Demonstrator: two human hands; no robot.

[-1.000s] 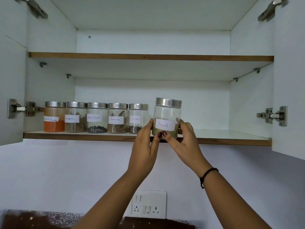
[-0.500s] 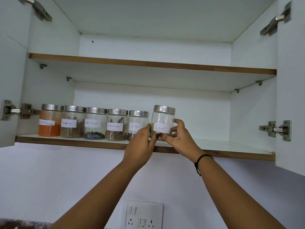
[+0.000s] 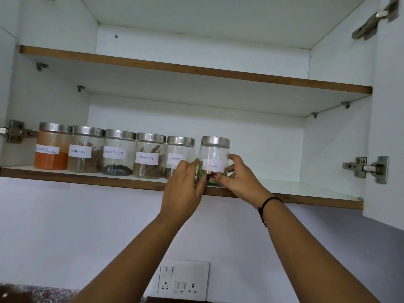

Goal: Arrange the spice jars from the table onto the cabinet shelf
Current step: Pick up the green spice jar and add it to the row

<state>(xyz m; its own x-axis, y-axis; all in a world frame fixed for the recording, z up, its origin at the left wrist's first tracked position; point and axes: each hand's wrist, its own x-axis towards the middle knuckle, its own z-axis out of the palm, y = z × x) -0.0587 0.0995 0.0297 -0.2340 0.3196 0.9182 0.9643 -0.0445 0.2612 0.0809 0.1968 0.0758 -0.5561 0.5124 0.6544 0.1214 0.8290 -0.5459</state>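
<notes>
The fennel jar (image 3: 215, 159) is on the shelf (image 3: 306, 201) now. A second ago it was being held up in front of the shelf's edge. Half a second ago it was coming in low, and in this frame it looks set down and pushed a bit further back. I can't see its base because fingers cover it, so "set down" is my read, not a sure thing.

Both hands haven't let go. The left hand (image 3: 183, 186) wraps the jar's left side with the thumb on the front glass. The right hand (image 3: 239, 182) curls round the right side, with its thumb also in front just under the label.

Just left of the fennel jar is the cloves jar (image 3: 180, 156), with a thin gap between them, not touching. Further left are four more jars (image 3: 119, 153), all upright with lids on and labels facing out. To the right of the fennel jar the shelf goes on toward a door hinge (image 3: 367, 168). Above it is the upper shelf (image 3: 196, 71), and well below it is a socket plate (image 3: 183, 279) on the wall.

For the task, that looks like number six in line. What's left for this one is probably a small nudge left to close the gap, then letting go. I can't see the table, so no idea how many jars are still waiting.
</notes>
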